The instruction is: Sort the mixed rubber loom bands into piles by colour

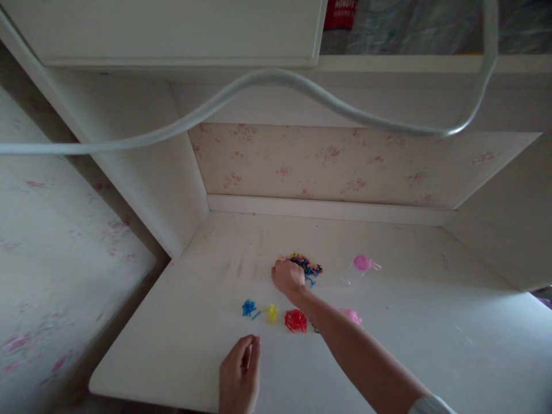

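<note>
My right hand reaches across to the far pile of mixed-colour small rubber bands. Its fingers are bent down at the pile's left edge, closed, and whatever they pinch is hidden. My left hand rests near the front of the desk, fingers curled and thumb close to them, nothing visible in it. Between the hands lie sorted heaps: blue bands, yellow bands and red bands. Beyond my right forearm show pink bands. A few dark bands are partly covered by that arm.
A clear container with a pink round lid lies right of the mixed pile. The white desk is bounded by side panels and a floral back wall. A pale cable hangs across the view below the upper cabinet.
</note>
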{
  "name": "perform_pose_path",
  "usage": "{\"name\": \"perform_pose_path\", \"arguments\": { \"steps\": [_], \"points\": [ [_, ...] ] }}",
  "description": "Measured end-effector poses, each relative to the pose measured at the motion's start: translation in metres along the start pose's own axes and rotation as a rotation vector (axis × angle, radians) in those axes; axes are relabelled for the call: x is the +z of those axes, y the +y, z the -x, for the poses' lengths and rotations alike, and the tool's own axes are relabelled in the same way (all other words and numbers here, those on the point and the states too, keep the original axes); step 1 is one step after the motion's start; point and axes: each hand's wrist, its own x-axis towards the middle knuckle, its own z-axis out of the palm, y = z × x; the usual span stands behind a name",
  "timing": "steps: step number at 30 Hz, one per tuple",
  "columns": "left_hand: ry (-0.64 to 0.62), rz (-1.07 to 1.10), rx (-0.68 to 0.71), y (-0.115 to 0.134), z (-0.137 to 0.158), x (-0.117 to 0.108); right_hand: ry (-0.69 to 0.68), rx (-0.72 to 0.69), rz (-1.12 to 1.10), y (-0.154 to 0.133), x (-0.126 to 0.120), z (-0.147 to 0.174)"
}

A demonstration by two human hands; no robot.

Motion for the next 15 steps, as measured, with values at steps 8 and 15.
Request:
{"name": "perform_pose_path", "arguments": {
  "steps": [8, 15],
  "points": [
    [-0.044, -0.018, -0.005, 0.003, 0.004, -0.001, -0.031, -0.052, -0.011, 0.011, 0.006, 0.005],
    [-0.074, -0.001, -0.026, 0.007, 0.003, -0.002, 0.033, -0.137, -0.098, 0.029, -0.021, 0.024]
  ]
}}
